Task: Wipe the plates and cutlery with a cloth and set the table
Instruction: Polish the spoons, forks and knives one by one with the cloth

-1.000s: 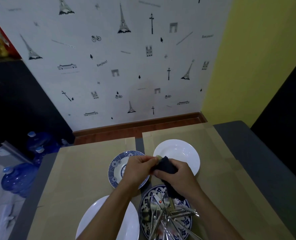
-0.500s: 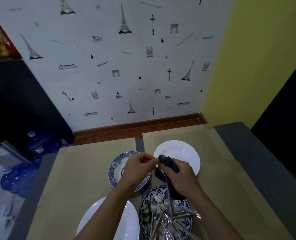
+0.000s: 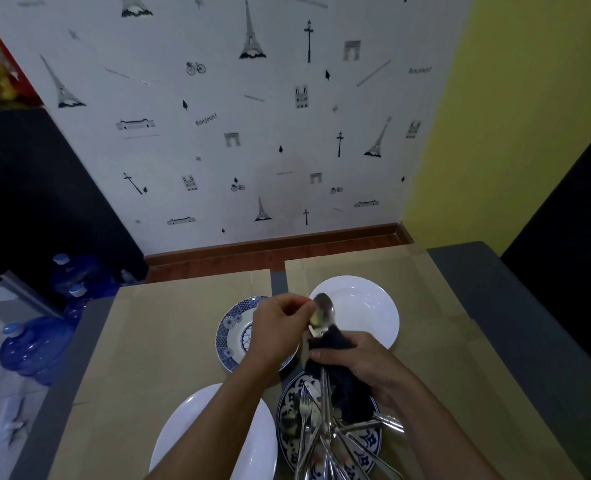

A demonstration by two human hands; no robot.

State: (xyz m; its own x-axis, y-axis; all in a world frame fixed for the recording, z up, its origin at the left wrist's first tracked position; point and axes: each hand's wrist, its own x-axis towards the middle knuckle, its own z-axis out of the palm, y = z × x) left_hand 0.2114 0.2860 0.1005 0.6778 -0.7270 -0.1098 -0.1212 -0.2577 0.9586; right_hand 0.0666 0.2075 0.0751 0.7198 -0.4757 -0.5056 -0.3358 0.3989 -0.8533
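Well, the bench (image 3: 515,282) is dark grey and mostly covered by two sheets of brown paper (image 3: 169,341) laid side by side, with a narrow grey strip showing between them at the far edge. Beyond it stands a white wall papered with little Eiffel towers, bicycles and lamp posts (image 3: 252,133), a wooden skirting board (image 3: 276,245) along its foot, and a yellow wall (image 3: 515,116) to the right. On the floor to the left are big blue water bottles (image 3: 30,348) beside a dark cabinet (image 3: 37,188).

Four plates sit on the paper. At the far side are a white plate (image 3: 373,306) and, left of it, a blue-patterned plate (image 3: 230,337). Nearer me are another white plate (image 3: 190,441) and a second patterned plate (image 3: 370,441), which carries a loose heap of cutlery (image 3: 325,445) with a fork (image 3: 304,407) lying on top.

I hold a spoon (image 3: 323,306) above the plates, between the two far ones. Its shiny bowl points away from me and looks blurred. My left grip (image 3: 280,323) pinches it just below the bowl. My right grip (image 3: 366,362) is curled tightly round a dark cloth (image 3: 346,389), which is bunched over the spoon's handle and hangs down onto the heap of cutlery.
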